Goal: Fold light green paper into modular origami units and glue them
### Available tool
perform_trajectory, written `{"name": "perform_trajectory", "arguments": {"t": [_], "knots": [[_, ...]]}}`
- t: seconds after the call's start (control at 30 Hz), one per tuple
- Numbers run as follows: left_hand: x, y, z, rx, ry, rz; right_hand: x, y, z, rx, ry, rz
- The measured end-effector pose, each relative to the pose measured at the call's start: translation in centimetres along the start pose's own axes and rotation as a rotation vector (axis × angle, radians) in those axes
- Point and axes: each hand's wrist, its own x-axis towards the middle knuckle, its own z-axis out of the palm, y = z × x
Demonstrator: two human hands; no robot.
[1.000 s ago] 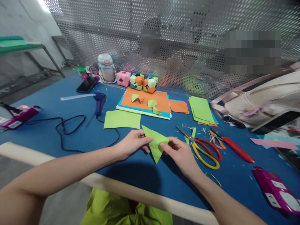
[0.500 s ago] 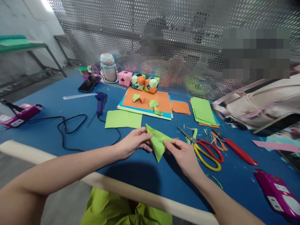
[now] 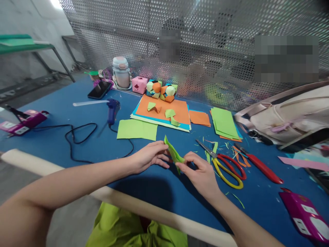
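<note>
Between my two hands, above the blue table, is a folded piece of light green paper (image 3: pixel 174 155), seen nearly edge-on. My left hand (image 3: pixel 151 156) pinches its upper left side between thumb and fingers. At its right corner, the thumb and fingers of my right hand (image 3: pixel 196 169) are closed on it. Just beyond lies a flat green sheet (image 3: pixel 137 129) with a crease across it. Scissors (image 3: pixel 221 163) with red and yellow handles rest to the right of my right hand, among thin paper scraps.
A purple glue gun (image 3: pixel 111 111) and its black cord lie left. Behind are stacked coloured sheets (image 3: pixel 164 111), patterned paper cubes (image 3: pixel 168 92), a pink cube (image 3: pixel 139 85) and a bottle (image 3: pixel 121 73). Rightward are green papers (image 3: pixel 223 123), a red-handled tool (image 3: pixel 264 168), a purple power strip (image 3: pixel 304 214) and a bag (image 3: pixel 280 109).
The green paper has turned from showing its broad triangular face to nearly edge-on, its sides closer together. Both hands still hold it. The view has shifted slightly.
</note>
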Motion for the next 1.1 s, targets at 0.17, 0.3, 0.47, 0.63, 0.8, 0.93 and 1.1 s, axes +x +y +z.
{"name": "perform_trajectory", "arguments": {"t": [0.17,0.3,0.47,0.63,0.8,0.93,1.1], "knots": [[-0.1,0.2,0.0,0.033,0.011,0.001,-0.2,-0.2,0.0,0.054,-0.118,-0.082],[-0.2,0.4,0.2,0.019,0.062,-0.019,-0.1,-0.6,-0.1,0.106,-0.160,0.024],[0.1,0.3,-0.1,-0.035,0.090,0.021,-0.1,0.3,-0.3,0.176,-0.038,0.324],[0.1,0.2,-0.3,0.010,0.102,0.068,0.1,1.7,-0.3,0.348,0.147,0.494],[-0.3,0.4,-0.5,0.274,0.107,0.144,0.4,1.6,-0.4,0.431,0.013,0.577],[-0.5,0.5,-0.5,0.336,0.007,0.122,0.5,1.6,-0.5,0.418,-0.021,0.597],[-0.3,0.4,-0.4,0.314,-0.038,0.090,0.6,2.0,-0.8,0.481,-0.002,0.559]]}}
